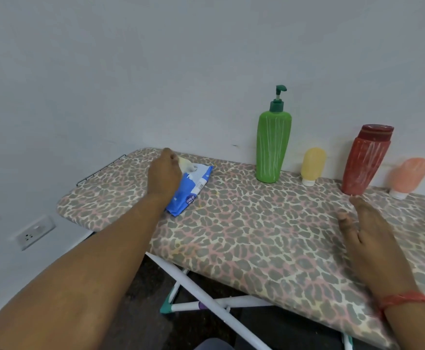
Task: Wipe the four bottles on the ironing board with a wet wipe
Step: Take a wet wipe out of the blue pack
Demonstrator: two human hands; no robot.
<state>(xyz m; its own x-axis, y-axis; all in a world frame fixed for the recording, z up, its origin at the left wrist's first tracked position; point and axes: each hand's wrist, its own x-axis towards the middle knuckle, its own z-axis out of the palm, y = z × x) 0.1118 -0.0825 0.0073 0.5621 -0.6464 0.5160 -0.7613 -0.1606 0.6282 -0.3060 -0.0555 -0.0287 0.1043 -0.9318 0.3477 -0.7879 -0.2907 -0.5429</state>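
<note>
Four bottles stand along the wall on the leopard-print ironing board (244,236): a tall green pump bottle (272,147), a small yellow bottle (312,165) on its cap, a red bottle (365,162) and a small peach bottle (408,176) on its cap. A blue wet-wipe pack (193,188) lies on the board's left part. My left hand (164,170) reaches over the pack and pinches a pale wipe (186,164) at its far end. My right hand (365,228) hovers with straight fingers just in front of the red bottle, holding nothing.
The board's metal iron rest (100,168) sticks out at the far left end. White crossed legs (206,299) show below the board's near edge. A wall socket (33,232) sits low on the left wall. The wall runs right behind the bottles.
</note>
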